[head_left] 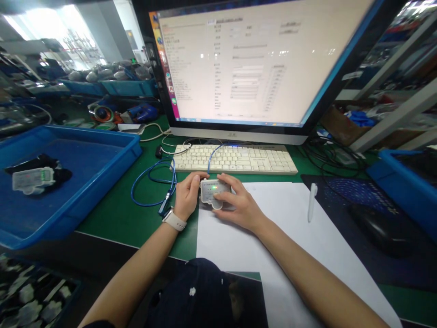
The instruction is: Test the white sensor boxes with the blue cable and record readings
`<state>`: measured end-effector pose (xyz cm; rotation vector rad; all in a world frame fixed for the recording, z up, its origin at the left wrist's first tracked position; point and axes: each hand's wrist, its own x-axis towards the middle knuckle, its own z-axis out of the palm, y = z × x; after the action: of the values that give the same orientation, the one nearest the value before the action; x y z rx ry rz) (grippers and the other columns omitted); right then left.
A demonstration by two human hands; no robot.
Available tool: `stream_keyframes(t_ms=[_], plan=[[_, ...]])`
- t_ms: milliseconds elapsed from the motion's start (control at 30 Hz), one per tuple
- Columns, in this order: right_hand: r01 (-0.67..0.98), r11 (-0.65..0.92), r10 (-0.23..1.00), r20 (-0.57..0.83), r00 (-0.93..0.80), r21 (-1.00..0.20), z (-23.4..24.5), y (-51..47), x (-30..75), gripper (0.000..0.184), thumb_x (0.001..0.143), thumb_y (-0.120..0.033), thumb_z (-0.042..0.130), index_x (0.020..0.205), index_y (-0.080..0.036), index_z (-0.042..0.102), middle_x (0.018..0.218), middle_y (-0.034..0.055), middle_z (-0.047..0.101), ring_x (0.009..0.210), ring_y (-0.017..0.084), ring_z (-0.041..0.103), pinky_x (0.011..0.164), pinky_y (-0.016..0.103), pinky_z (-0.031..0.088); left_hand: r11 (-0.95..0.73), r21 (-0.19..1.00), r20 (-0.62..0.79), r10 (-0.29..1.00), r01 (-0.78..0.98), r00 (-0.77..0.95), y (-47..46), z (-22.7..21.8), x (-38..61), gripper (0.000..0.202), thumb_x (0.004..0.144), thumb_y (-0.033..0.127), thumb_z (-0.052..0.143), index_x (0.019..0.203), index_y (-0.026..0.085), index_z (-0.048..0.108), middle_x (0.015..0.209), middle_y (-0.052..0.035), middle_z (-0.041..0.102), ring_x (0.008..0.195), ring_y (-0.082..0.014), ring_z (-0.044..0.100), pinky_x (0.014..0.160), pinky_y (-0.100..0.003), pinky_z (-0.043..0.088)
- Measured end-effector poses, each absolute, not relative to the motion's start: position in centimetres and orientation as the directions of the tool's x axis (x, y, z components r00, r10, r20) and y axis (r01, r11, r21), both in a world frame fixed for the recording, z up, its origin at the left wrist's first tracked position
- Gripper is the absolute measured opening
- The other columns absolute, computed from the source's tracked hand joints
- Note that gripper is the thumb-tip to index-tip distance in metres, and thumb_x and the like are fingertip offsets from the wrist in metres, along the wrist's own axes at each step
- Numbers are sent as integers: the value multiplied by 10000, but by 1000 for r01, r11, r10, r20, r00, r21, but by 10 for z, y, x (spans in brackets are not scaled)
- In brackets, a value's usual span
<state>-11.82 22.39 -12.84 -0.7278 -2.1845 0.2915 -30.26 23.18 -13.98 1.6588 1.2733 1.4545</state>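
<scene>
A small whitish plastic electronic box [207, 187] with glowing green and red lights is between my hands, over the sheet of white paper [273, 218]. My right hand [241, 205] is closed on its right side, with one finger across its face. A thin blue cable [209, 160] comes over the keyboard to the box's top edge. There my left hand [187, 193] is closed, its fingertips on the cable's end at the box's top left corner; the plug itself is hidden. A white watch [175, 220] is on my left wrist.
Behind my hands are a white keyboard [235, 159] and a lit monitor [239, 68]. A blue tray [92, 182] on the left holds a similar box [32, 180]. A coiled blue USB cable [136, 202] lies nearby. To the right are a white pen [312, 202] and black mouse [378, 228].
</scene>
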Motion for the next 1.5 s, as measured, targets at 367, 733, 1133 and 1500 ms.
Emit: stream_keyframes(t_ms=[367, 733, 1133, 1500], plan=[[406, 810, 586, 621, -520, -424, -130, 224, -118, 262, 735, -230, 679, 967, -221, 558, 1293, 131, 449, 1237, 273, 407, 966, 490, 439, -387, 871, 417, 908, 304, -40, 231, -138, -303, 357, 943, 369, 332, 920, 175, 631, 902, -54, 677, 865, -174, 625, 777, -280, 476], [391, 810, 587, 618, -523, -438, -131, 225, -117, 426, 742, -234, 675, 1122, -235, 485, 1320, 149, 436, 1242, 275, 416, 954, 496, 458, -328, 803, 447, 884, 498, -139, 215, -98, -331, 268, 878, 345, 477, 1023, 158, 601, 976, -80, 653, 899, -182, 605, 778, -290, 465], [386, 783, 621, 593, -512, -487, -132, 225, -117, 635, 720, -238, 682, 1275, -272, 374, 1323, 123, 433, 1232, 266, 428, 955, 509, 457, 56, 586, -77, 997, 808, -13, 198, -97, -408, 333, 592, 459, 714, 808, 207, 694, 615, -9, 642, 541, -189, 589, 478, -253, 397], [388, 773, 634, 585, -505, -502, -133, 225, -118, 676, 692, -231, 712, 1278, -256, 377, 1325, 133, 433, 1235, 263, 427, 967, 487, 448, -152, 976, 147, 988, 153, 39, 201, -82, -358, 317, 687, 332, 720, 924, 159, 600, 939, -84, 702, 888, -215, 662, 850, -365, 524]])
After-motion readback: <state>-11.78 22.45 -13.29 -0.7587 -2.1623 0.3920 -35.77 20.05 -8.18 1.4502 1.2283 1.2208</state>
